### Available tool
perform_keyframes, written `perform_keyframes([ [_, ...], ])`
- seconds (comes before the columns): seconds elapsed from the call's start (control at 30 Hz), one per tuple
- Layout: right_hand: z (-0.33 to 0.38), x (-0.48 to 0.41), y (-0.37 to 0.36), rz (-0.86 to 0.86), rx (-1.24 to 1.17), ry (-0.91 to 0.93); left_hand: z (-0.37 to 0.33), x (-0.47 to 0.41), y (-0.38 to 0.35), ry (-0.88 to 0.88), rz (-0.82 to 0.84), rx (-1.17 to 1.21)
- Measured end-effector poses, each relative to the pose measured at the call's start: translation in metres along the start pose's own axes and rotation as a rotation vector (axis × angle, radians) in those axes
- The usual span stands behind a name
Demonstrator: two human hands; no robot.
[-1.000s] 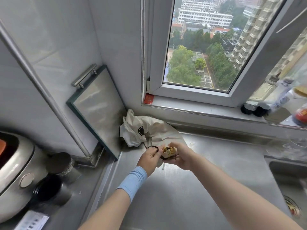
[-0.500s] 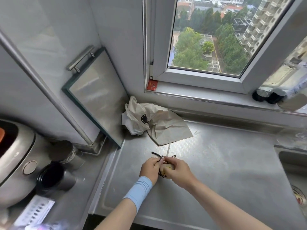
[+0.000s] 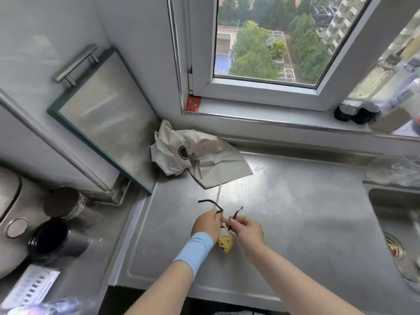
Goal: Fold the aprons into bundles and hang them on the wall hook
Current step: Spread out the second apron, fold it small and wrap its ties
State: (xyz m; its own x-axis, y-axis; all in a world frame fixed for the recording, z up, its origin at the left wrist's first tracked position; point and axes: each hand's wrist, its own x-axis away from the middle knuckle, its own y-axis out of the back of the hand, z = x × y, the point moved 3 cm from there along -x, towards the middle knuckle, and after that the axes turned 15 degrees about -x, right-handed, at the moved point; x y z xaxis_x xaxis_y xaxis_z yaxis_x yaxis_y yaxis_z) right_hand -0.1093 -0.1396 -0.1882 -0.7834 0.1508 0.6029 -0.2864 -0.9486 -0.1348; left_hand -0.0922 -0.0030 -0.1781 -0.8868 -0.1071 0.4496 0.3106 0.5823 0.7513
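A small rolled apron bundle [image 3: 225, 242], cream with a yellow cartoon print, lies on the steel counter between my wrists. My left hand [image 3: 207, 222] pinches one black strap end [image 3: 210, 203] and my right hand [image 3: 246, 227] pinches the other black strap end [image 3: 236, 215], both straps rising from the bundle. A second apron [image 3: 205, 160], beige and crumpled with a round dark logo, lies in the back corner under the window; a thin pale strap trails from it toward my hands. No wall hook is in view.
A glass cutting board [image 3: 106, 117] with a metal handle leans on the left wall. A rice cooker [image 3: 11, 214] and dark jars [image 3: 54, 237] stand at left. A sink [image 3: 395, 230] is at right, and bottles [image 3: 356, 112] sit on the window sill.
My hands and the bundle have come back from beside the beige apron toward the counter's front. The bundle now lies lower between my wrists, with the two black strap ends pulled apart.
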Motion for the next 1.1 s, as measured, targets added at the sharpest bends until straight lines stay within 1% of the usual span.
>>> perform_keyframes([
  [0.07, 0.007, 0.004, 0.006, 0.054, 0.137, 0.168, -0.005, -0.002, -0.002, -0.027, 0.011, -0.129],
  [0.17, 0.012, 0.006, 0.011, 0.24, 0.353, 0.422, -0.011, -0.003, -0.005, -0.088, 0.023, -0.366],
  [0.23, 0.015, 0.003, 0.011, 0.345, 0.531, 0.585, -0.014, -0.002, -0.007, -0.11, 0.052, -0.469],
  [0.3, 0.018, -0.003, 0.009, 0.417, 0.703, 0.672, -0.015, -0.001, -0.01, -0.116, 0.08, -0.521],
  [0.4, 0.018, -0.014, 0.007, 0.505, 0.802, 0.725, -0.012, 0.002, -0.008, -0.148, 0.111, -0.514],
  [0.47, 0.019, -0.018, 0.005, 0.536, 0.828, 0.678, -0.007, 0.001, -0.006, -0.186, 0.155, -0.466],
  [0.53, 0.019, -0.021, 0.003, 0.537, 0.87, 0.577, -0.004, 0.001, -0.005, -0.215, 0.169, -0.389],
  [0.67, 0.02, -0.024, -0.003, 0.469, 0.885, 0.463, 0.002, 0.005, -0.008, -0.29, 0.072, -0.319],
  [0.83, 0.021, -0.032, -0.009, 0.33, 0.798, 0.128, 0.015, 0.01, -0.009, -0.246, -0.105, -0.102],
  [0.9, 0.021, -0.033, -0.006, 0.332, 0.733, -0.051, 0.016, 0.014, -0.009, -0.231, -0.126, -0.047],
  [0.93, 0.022, -0.032, -0.005, 0.346, 0.719, -0.121, 0.016, 0.015, -0.009, -0.25, -0.124, -0.053],
  [0.97, 0.023, -0.032, -0.004, 0.359, 0.732, -0.155, 0.016, 0.015, -0.011, -0.287, -0.122, -0.089],
  [1.03, 0.029, -0.031, -0.004, 0.367, 0.771, -0.151, 0.017, 0.014, -0.013, -0.36, -0.127, -0.171],
  [1.1, 0.034, -0.029, -0.006, 0.396, 0.806, -0.128, 0.019, 0.012, -0.014, -0.369, -0.113, -0.168],
])
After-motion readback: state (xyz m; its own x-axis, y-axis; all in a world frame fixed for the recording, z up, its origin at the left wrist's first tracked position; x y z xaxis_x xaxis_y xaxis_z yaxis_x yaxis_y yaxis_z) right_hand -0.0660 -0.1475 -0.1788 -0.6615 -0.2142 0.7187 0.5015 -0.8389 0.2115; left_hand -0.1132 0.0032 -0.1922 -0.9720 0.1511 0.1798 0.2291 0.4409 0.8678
